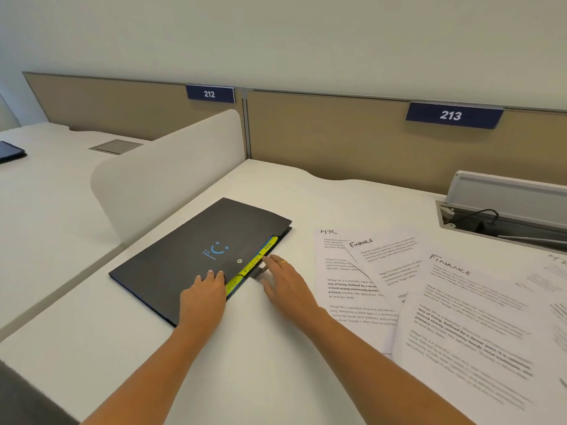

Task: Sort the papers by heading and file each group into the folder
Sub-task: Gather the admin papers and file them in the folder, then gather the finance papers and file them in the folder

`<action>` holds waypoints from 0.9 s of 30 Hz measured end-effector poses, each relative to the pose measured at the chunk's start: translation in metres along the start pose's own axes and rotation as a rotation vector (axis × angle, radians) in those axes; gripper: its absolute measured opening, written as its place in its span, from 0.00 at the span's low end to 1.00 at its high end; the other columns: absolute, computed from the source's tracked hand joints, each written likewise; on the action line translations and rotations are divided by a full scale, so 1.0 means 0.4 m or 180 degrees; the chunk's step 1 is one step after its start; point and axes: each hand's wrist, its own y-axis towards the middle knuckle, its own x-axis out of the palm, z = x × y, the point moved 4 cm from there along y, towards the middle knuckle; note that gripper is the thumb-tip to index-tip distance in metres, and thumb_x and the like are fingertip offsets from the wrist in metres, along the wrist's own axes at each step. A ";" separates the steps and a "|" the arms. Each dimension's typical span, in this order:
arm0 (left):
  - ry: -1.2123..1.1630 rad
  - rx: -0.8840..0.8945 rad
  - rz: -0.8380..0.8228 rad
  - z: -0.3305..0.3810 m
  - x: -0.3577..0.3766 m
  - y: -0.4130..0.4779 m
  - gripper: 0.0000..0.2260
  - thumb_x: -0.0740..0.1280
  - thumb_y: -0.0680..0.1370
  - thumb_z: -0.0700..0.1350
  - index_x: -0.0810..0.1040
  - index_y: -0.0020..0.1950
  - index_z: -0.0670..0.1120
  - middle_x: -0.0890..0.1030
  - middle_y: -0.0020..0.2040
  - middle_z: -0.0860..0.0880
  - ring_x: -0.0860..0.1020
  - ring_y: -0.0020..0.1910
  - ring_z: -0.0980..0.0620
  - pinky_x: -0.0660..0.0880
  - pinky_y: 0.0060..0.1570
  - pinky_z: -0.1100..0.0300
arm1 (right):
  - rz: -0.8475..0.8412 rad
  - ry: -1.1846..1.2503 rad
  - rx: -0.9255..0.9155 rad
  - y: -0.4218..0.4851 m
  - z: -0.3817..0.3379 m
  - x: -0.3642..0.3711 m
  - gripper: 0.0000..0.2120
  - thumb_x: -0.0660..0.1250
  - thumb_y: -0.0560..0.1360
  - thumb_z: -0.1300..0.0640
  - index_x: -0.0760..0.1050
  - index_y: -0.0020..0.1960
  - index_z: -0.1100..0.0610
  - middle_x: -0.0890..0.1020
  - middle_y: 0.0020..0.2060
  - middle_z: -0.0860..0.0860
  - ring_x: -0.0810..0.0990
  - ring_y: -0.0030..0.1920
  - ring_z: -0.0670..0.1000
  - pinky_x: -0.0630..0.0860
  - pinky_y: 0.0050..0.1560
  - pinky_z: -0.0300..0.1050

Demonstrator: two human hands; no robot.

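Note:
A dark grey folder (196,253) with a blue smile logo lies shut on the white desk. Yellow-green index tabs (254,263) stick out along its right edge. My left hand (204,291) rests flat on the folder's near right corner, fingers straight. My right hand (283,279) lies beside the folder's right edge with its fingertips at the tabs, thumb spread toward the folder. Loose printed sheets are fanned out to the right: one headed HR (329,256), two headed FINANCE (389,256) (466,302), overlapping each other.
A low white divider (171,170) stands left of the folder. A tan partition (352,139) closes the back. An open cable tray (503,219) with a black cord sits at the far right. More sheets (552,286) run off the right edge.

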 end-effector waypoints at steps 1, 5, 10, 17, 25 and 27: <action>-0.0040 -0.0025 0.0019 0.003 -0.004 0.000 0.14 0.55 0.80 0.43 0.66 0.66 0.48 0.73 0.61 0.51 0.74 0.57 0.50 0.67 0.34 0.59 | -0.0064 0.0018 0.0044 -0.008 0.005 -0.005 0.25 0.58 0.78 0.61 0.58 0.74 0.59 0.64 0.72 0.53 0.64 0.70 0.53 0.61 0.68 0.42; -0.0394 -0.0147 0.0084 0.022 -0.028 -0.010 0.13 0.52 0.81 0.46 0.72 0.60 0.48 0.75 0.55 0.51 0.74 0.55 0.49 0.70 0.36 0.56 | -0.0157 -0.0045 0.0284 -0.046 0.044 -0.026 0.28 0.57 0.79 0.58 0.50 0.76 0.58 0.58 0.75 0.53 0.59 0.73 0.51 0.57 0.71 0.41; -0.0845 -0.0047 0.0095 0.112 -0.067 -0.067 0.17 0.53 0.81 0.49 0.69 0.69 0.49 0.69 0.70 0.50 0.65 0.71 0.46 0.68 0.63 0.50 | -0.0022 -0.0268 0.0652 -0.112 0.115 -0.088 0.23 0.55 0.80 0.58 0.58 0.73 0.58 0.62 0.73 0.53 0.62 0.72 0.51 0.60 0.70 0.43; -0.1453 0.0753 -0.0022 0.293 -0.052 -0.131 0.20 0.53 0.81 0.51 0.63 0.73 0.51 0.60 0.75 0.52 0.55 0.75 0.53 0.55 0.71 0.58 | 0.0179 -0.0868 0.1604 -0.240 0.256 -0.206 0.23 0.56 0.79 0.51 0.60 0.72 0.55 0.57 0.75 0.53 0.56 0.74 0.52 0.55 0.73 0.53; -0.1100 0.1500 -0.0770 0.508 -0.034 -0.193 0.51 0.29 0.59 0.77 0.51 0.76 0.54 0.48 0.78 0.52 0.45 0.76 0.52 0.43 0.72 0.44 | -0.0155 -0.0826 0.2571 -0.396 0.383 -0.288 0.36 0.55 0.75 0.35 0.51 0.75 0.53 0.48 0.77 0.54 0.45 0.76 0.56 0.48 0.71 0.66; -0.0918 0.1525 -0.0894 0.532 -0.028 -0.199 0.36 0.41 0.73 0.71 0.49 0.76 0.53 0.45 0.78 0.51 0.43 0.76 0.51 0.42 0.71 0.42 | -0.0274 -0.0760 0.2415 -0.414 0.396 -0.292 0.36 0.54 0.75 0.35 0.50 0.75 0.52 0.48 0.77 0.53 0.44 0.76 0.55 0.46 0.72 0.65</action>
